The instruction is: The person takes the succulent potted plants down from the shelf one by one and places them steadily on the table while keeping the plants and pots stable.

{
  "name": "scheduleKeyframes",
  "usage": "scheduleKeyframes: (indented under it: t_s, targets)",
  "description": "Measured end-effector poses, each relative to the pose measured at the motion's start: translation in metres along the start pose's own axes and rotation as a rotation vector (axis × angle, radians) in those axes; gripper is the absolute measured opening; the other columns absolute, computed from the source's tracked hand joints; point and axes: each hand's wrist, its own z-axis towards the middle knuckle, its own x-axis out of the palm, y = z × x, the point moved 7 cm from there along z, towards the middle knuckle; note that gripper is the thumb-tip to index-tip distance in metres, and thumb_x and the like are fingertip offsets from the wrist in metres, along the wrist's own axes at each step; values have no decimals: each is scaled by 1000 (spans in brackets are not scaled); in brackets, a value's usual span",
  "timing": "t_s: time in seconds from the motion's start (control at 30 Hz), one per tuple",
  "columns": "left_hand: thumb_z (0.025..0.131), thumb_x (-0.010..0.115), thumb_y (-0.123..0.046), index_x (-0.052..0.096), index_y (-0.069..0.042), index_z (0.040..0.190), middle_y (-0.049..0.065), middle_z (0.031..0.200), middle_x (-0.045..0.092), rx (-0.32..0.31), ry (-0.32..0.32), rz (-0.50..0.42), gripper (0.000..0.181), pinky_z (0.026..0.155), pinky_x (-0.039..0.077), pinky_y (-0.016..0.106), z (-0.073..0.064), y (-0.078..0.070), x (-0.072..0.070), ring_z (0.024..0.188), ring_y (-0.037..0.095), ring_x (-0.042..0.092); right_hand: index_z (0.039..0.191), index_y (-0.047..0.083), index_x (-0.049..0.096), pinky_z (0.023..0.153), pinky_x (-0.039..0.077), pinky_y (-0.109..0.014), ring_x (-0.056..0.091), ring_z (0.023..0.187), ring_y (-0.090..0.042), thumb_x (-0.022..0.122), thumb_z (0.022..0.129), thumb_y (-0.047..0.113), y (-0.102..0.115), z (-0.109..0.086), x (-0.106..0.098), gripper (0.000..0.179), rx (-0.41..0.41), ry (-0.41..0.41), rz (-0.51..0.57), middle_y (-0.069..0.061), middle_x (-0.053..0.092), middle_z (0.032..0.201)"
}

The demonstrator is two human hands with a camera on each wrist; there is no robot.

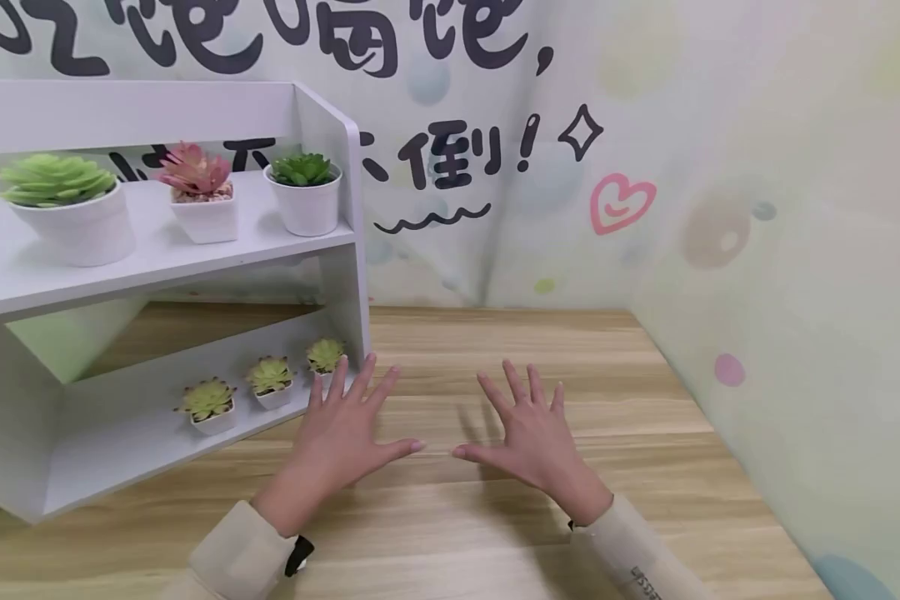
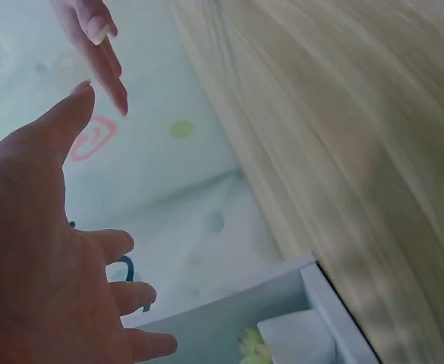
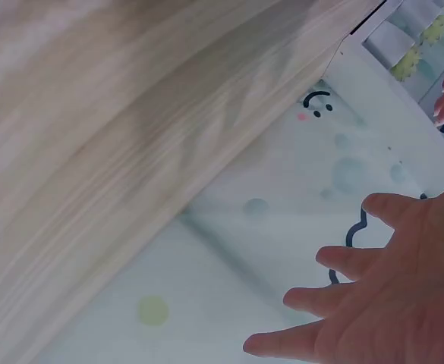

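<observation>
Evidently gripped nothing with either hand. From the head view, held the left hand (image 1: 345, 437) just beside the right end of the white shelf unit (image 1: 127, 437), and the right hand (image 1: 536, 437) farther over, well apart from every pot. Had three small succulents on the lower shelf: the near one (image 1: 208, 400), the middle one (image 1: 272, 375) and the far one (image 1: 325, 355), the last partly hidden by the left fingertips. Spaced in a slanting row, probably to display each rosette and leave finger room around each pot. Had three larger succulents, light green (image 1: 58, 182), red (image 1: 197, 173) and dark green (image 1: 302, 171), likewise apart on the upper shelf, presumably for the same reason. Held both palms down over the wooden table (image 1: 420, 542), with thumbs aimed at each other across a gap; judging by the shadows, hovered.

From the left wrist view, showed a bare palm, with thumb and fingers splayed. Had a white pot (image 2: 301, 337) in the shelf corner beyond, seemingly clear of the fingers.

From the right wrist view, showed four outstretched digits and another bare palm, with the small succulents far off at the upper right.
</observation>
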Motion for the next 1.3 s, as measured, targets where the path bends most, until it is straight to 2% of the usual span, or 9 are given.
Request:
scheduleKeyframes:
  t_s: [0.17,0.33,0.57,0.67,0.9,0.97,1.07,1.2,1.3]
  targets:
    - [83,60,-77,27,-21,162,16,170,18,-10,-26,11,101,120,15,73,-9,6,-9,154,49,14,159,28,34,110,25,-81,20,153,-50,56,73,90,13,5,-8,108,-47,-11,-4,-15,26,167]
    - [86,61,-73,24,-16,162,19,168,20,-58,-26,-15,102,119,15,74,-21,16,-16,153,50,16,160,29,32,112,27,-77,24,153,-45,57,74,89,29,14,-17,107,-81,-19,-3,-13,28,167]
    - [89,61,-67,25,-11,161,23,166,24,-114,-44,-30,98,117,19,75,-38,35,-18,150,52,22,159,26,34,120,26,-68,27,154,-38,60,75,85,48,25,-26,106,-112,-29,60,-9,30,167]
    - [93,62,-60,25,-7,161,27,164,25,-128,-59,-55,93,116,21,75,-45,43,-20,149,54,24,159,20,35,121,30,-61,30,153,-37,64,77,80,54,29,-31,106,-137,-47,103,-10,33,166]
    - [98,57,-55,26,1,158,31,161,28,-166,-113,-130,88,115,21,75,-66,65,-24,146,56,26,157,17,38,108,49,-56,42,147,-32,72,86,60,63,35,-41,90,-191,-71,265,-9,40,162]
    - [99,58,-52,28,2,157,33,158,32,-168,-138,-154,84,115,24,74,-71,72,-25,144,55,29,157,17,39,106,50,-55,45,145,-31,71,89,55,65,36,-43,84,-200,-54,319,-8,41,161]
    - [100,59,-48,32,2,155,33,156,36,-183,-166,-225,79,113,29,73,-80,83,-30,142,55,34,156,15,40,111,47,-53,45,145,-31,71,92,49,68,39,-45,78,-208,-28,403,-8,43,160]
    - [102,57,-47,33,0,155,33,156,36,-244,-185,-337,75,110,30,74,-92,100,-34,139,57,34,154,13,43,117,42,-49,45,145,-28,72,93,42,72,42,-50,73,-213,-10,520,-6,48,156]
    - [102,59,-39,40,-2,152,35,149,43,-274,-273,-371,66,104,33,76,-102,115,-40,134,58,40,151,13,46,114,45,-49,50,141,-29,73,93,36,75,46,-54,69,-217,-6,589,-5,51,153]
